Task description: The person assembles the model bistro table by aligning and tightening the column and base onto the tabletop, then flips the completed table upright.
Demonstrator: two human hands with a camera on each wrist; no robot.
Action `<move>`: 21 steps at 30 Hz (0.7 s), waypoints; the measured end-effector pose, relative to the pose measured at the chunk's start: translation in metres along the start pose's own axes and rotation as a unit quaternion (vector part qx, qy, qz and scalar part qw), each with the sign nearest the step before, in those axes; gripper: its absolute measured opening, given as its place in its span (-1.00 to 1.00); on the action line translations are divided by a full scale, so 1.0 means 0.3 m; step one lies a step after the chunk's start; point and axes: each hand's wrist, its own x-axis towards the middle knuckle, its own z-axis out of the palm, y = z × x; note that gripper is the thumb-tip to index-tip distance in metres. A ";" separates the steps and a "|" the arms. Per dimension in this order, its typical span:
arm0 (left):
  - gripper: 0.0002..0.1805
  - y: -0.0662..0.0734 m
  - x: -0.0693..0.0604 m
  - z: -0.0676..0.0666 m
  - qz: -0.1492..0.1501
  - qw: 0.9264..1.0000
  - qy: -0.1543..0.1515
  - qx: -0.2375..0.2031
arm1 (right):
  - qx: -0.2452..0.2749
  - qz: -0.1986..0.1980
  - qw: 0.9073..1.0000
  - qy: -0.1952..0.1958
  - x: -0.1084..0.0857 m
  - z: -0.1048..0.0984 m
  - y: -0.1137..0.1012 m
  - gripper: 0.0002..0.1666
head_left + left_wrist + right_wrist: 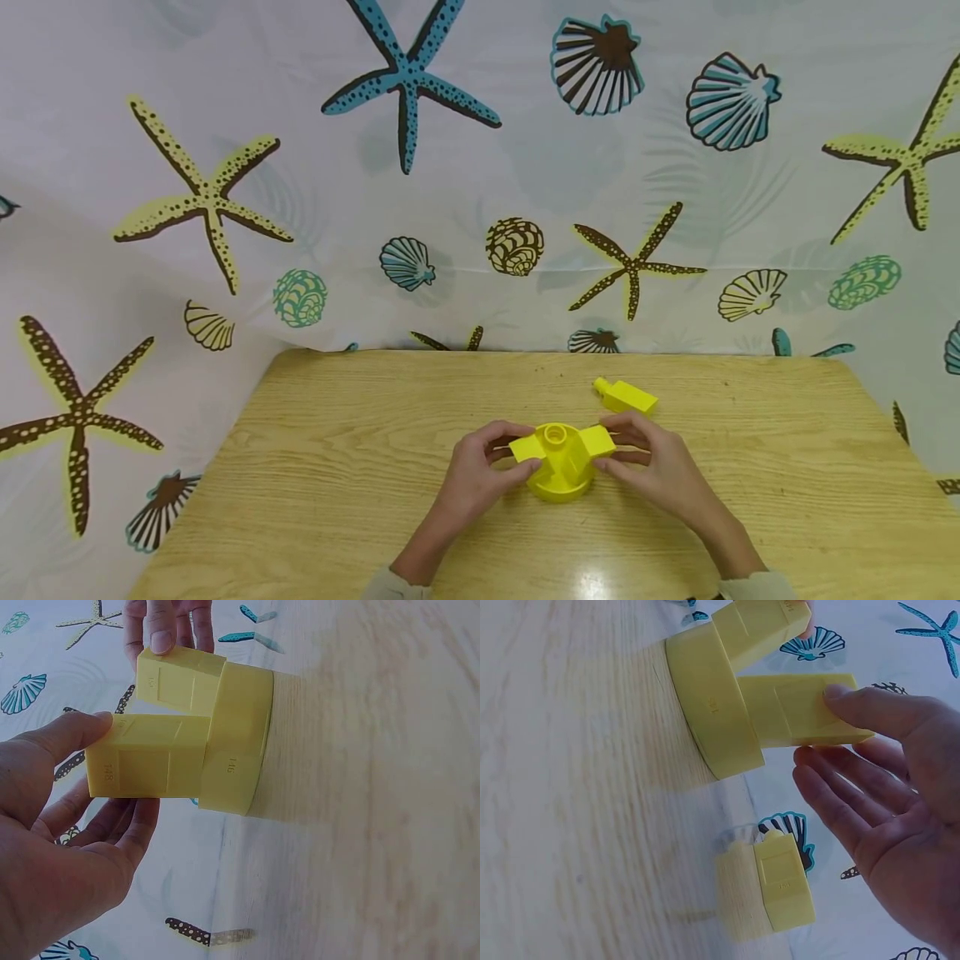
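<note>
A round yellow base (561, 490) rests on the table, with a ring-shaped socket at its far side. Two yellow plastic blocks stand up from it, leaning slightly apart. My left hand (480, 471) pinches the left block (146, 761) near its top, thumb on one face and fingers on the other. On the other side, my right hand (660, 465) holds the right block (799, 711) between thumb and fingers. The blocks' lower ends are hidden inside or behind the base. Behind the right hand lies a loose yellow block (630, 397) with a round knob at one end.
The wooden table (352, 450) extends to both sides of the hands. A white cloth (465, 192) printed with starfish and shells hangs along its back and sides.
</note>
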 end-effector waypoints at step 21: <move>-0.62 0.001 0.001 0.007 0.006 1.000 0.007 0.015 | -0.042 -0.012 0.997 0.059 0.000 0.039 0.001 -0.55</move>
